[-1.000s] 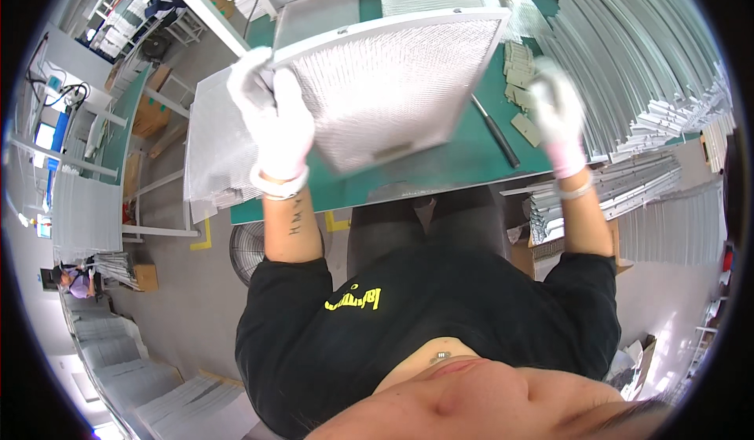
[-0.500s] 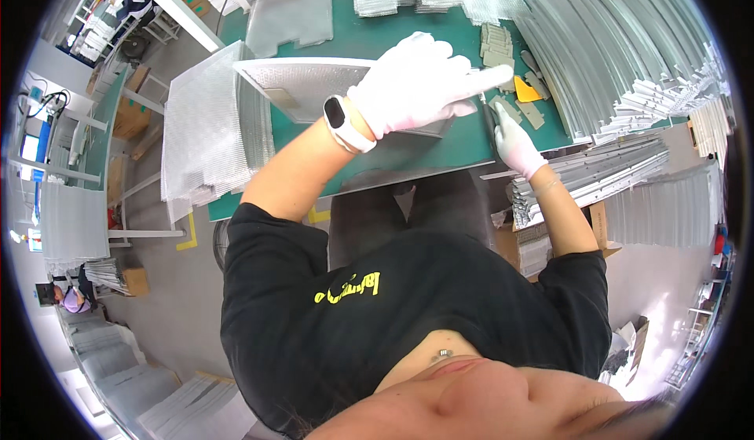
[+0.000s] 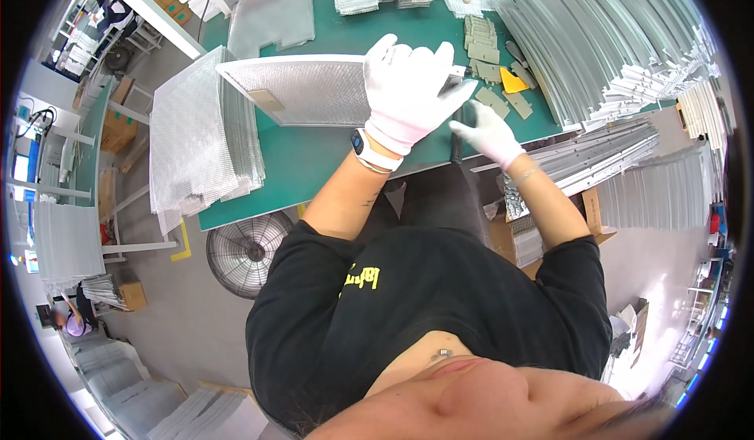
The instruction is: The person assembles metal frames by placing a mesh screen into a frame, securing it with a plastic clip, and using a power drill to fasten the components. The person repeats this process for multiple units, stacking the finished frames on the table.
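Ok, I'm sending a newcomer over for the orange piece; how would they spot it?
On the green table, look just beyond the right hand, toward the long silvery strips. There the flat piece lies among small beige plates; it alone is orange.

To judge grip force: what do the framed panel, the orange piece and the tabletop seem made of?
Framed panel: probably aluminium, given its silvery mesh texture and pale, smooth rim. Orange piece: flat, evenly coloured; plastic or card, too small to tell. Tabletop: smooth, even green, perhaps a rubber or plastic covering.
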A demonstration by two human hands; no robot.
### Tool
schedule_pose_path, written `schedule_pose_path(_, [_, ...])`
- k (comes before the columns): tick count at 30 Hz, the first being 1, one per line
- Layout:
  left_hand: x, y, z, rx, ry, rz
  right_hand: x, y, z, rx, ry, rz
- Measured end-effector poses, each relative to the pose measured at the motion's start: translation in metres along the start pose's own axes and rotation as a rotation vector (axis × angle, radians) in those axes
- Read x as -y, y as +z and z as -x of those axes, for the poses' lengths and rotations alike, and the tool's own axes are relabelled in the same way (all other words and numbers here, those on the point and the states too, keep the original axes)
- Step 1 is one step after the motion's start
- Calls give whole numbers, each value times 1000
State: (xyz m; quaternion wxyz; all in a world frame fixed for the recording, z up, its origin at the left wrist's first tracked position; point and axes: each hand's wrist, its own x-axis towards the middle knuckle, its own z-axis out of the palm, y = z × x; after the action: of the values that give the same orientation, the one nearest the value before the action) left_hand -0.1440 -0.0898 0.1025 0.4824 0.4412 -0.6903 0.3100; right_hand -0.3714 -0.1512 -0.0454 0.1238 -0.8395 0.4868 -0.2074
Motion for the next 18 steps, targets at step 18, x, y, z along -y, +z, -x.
schedule_pose_path(18, [9,12,-13,-10,-92,21,101,-259,31,-169,-189,-425])
